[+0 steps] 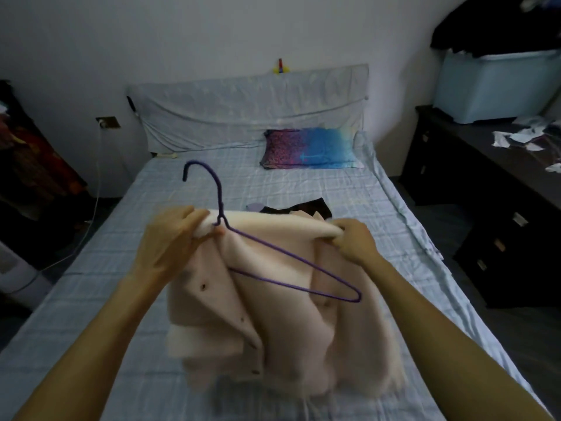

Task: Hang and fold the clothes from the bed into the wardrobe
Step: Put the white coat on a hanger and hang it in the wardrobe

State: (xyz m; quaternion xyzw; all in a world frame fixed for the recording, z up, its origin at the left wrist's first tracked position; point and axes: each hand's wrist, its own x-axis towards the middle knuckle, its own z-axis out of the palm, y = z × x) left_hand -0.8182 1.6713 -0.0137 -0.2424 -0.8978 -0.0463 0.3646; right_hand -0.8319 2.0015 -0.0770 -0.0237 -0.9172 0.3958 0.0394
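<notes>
The cream fleece coat (pixel 273 299) hangs above the bed (pixel 91 299), soft, bulky, likely floppy. The left hand (pixel 173 238) pinches collar and purple wire hanger (pixel 273 253) together; the right hand (pixel 353 241) clamps the other shoulder. The collar is the best hold, since the thin hanger could bend. No labels are readable.

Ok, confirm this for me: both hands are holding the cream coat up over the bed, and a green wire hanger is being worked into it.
One thing is off: the wire hanger is purple, not green, as the head view shows. The rest stands: the left hand and the right hand both grip the top edge of the cream coat, held up over the bed, with the hanger against the coat.
</notes>
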